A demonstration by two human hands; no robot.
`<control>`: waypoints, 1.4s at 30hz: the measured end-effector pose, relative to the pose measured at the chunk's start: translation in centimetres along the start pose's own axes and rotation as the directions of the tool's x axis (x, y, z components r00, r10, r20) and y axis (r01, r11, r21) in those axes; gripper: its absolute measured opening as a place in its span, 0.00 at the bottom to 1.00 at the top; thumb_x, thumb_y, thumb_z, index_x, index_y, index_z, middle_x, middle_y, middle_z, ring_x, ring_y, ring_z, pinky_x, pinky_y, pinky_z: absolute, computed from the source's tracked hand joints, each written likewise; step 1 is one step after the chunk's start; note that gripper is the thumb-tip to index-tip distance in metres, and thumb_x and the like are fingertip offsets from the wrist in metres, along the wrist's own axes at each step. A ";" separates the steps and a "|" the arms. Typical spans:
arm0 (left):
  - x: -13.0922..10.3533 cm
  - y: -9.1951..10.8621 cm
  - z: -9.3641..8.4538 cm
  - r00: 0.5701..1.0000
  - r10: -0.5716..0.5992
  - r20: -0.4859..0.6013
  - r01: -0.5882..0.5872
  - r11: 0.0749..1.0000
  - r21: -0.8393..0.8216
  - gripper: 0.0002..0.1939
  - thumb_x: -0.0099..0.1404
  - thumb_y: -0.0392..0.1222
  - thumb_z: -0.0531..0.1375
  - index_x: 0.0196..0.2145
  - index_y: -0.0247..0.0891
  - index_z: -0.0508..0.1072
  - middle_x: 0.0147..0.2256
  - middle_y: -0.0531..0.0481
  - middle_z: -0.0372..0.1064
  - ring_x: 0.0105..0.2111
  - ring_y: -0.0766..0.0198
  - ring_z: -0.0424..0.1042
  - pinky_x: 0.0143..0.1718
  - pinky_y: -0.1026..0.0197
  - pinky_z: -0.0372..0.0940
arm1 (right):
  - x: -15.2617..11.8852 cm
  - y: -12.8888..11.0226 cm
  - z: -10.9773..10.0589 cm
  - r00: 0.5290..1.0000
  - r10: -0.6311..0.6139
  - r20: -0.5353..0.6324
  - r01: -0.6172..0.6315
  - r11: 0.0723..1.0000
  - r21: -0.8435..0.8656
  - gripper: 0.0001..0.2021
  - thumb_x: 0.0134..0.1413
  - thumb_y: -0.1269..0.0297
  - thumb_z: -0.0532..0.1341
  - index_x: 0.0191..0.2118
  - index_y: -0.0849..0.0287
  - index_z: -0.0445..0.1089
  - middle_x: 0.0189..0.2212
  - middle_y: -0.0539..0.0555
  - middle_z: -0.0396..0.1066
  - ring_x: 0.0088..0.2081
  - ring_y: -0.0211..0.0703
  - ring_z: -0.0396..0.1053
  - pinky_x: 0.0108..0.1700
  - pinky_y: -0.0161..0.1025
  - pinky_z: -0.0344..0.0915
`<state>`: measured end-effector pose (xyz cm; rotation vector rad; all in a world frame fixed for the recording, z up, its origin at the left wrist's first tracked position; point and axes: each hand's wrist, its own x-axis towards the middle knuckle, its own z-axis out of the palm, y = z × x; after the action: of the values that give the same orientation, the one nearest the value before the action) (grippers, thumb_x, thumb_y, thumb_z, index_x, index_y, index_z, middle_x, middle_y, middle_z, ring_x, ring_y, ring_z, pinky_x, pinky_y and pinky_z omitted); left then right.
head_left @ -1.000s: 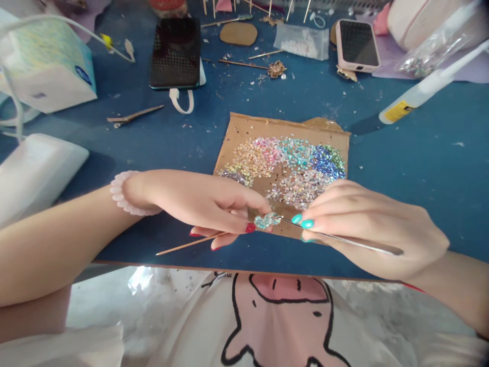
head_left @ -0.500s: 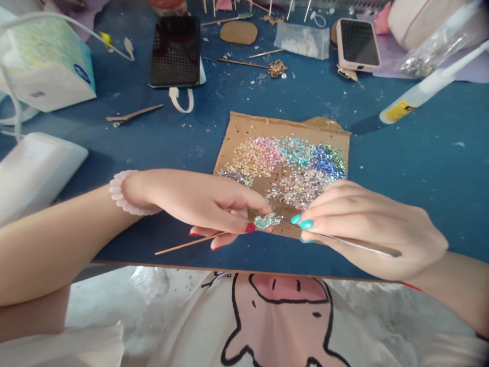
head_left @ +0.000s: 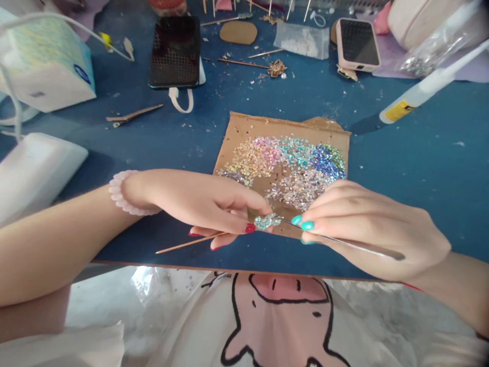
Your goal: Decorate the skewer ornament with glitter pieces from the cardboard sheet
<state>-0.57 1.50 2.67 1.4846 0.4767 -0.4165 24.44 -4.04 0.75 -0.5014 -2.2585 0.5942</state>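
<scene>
My left hand [head_left: 206, 204], with red nails and a pale bead bracelet at the wrist, pinches a thin wooden stick [head_left: 187, 243] topped by a small glittery turquoise piece [head_left: 267, 220]. My right hand [head_left: 362, 224], with turquoise nails, is closed on a slim metal tool [head_left: 353, 245]; its tip meets the right side of the turquoise piece. Both hands are over the near edge of a cardboard sheet [head_left: 263, 192] bearing heaps of small gems, sorted by colour: yellow, pink, teal, blue, green and clear.
A black phone [head_left: 174, 51] and a hair clip [head_left: 134, 116] lie at the back left, near a tissue box [head_left: 49, 66]. A pale-framed phone [head_left: 358, 45], a bag of white beads [head_left: 301, 40] and a glue bottle [head_left: 416, 97] are at the back right. A white object [head_left: 42, 168] sits left.
The outer end of the metal tool has shifted slightly right and down with my right hand. My left hand looks almost unmoved.
</scene>
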 end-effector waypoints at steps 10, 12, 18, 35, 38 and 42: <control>0.2 0.0 -0.1 1.000 0.006 0.003 -0.006 1.000 0.011 0.07 0.71 0.33 0.49 0.42 0.38 0.66 0.22 0.56 0.66 0.15 0.72 0.60 0.14 0.73 0.54 | 0.2 0.0 -0.6 0.997 -0.005 0.080 0.005 1.000 -0.001 0.08 0.54 0.80 0.63 0.39 0.64 0.72 0.33 0.57 0.78 0.38 0.40 0.76 0.40 0.40 0.73; 0.1 0.1 -0.1 1.000 0.003 0.003 -0.003 1.000 0.014 0.07 0.70 0.32 0.50 0.41 0.38 0.66 0.21 0.56 0.66 0.15 0.72 0.60 0.14 0.74 0.54 | 0.2 0.0 -0.5 0.997 -0.007 0.082 0.007 1.000 -0.003 0.09 0.54 0.81 0.63 0.39 0.63 0.72 0.34 0.57 0.78 0.38 0.39 0.76 0.40 0.40 0.73; 0.0 0.1 0.0 1.000 0.013 0.004 -0.013 1.000 0.022 0.08 0.72 0.34 0.49 0.44 0.37 0.66 0.22 0.56 0.67 0.14 0.72 0.60 0.14 0.74 0.54 | 0.5 0.0 -0.4 0.998 -0.012 0.055 0.013 1.000 -0.020 0.06 0.55 0.78 0.63 0.38 0.63 0.72 0.33 0.56 0.79 0.36 0.38 0.76 0.38 0.39 0.73; 0.1 0.0 -0.1 1.000 0.000 -0.010 0.001 1.000 0.009 0.10 0.71 0.34 0.51 0.47 0.37 0.67 0.21 0.56 0.67 0.15 0.71 0.60 0.14 0.73 0.53 | -0.3 -0.2 0.6 0.996 0.043 -0.078 -0.043 0.999 -0.003 0.06 0.55 0.76 0.64 0.38 0.61 0.71 0.32 0.53 0.78 0.35 0.39 0.76 0.37 0.41 0.73; 0.1 0.1 -0.1 1.000 -0.004 -0.005 0.004 1.000 0.001 0.08 0.70 0.33 0.51 0.45 0.37 0.67 0.21 0.56 0.67 0.15 0.72 0.60 0.14 0.73 0.53 | -0.4 -0.2 0.6 0.995 0.048 -0.085 -0.047 0.999 0.013 0.06 0.56 0.76 0.63 0.38 0.60 0.71 0.32 0.53 0.78 0.35 0.39 0.76 0.37 0.41 0.73; 0.0 0.1 0.0 1.000 0.004 -0.005 -0.004 1.000 0.012 0.08 0.70 0.33 0.50 0.44 0.37 0.67 0.21 0.56 0.67 0.15 0.72 0.60 0.14 0.74 0.53 | -0.5 -0.2 0.7 0.995 0.038 -0.093 -0.036 0.999 0.019 0.07 0.56 0.77 0.63 0.39 0.59 0.71 0.32 0.53 0.78 0.36 0.39 0.76 0.37 0.41 0.73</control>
<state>-0.52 1.55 2.78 1.4981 0.4756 -0.4132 24.21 -4.60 0.16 -0.5523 -2.1584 0.5961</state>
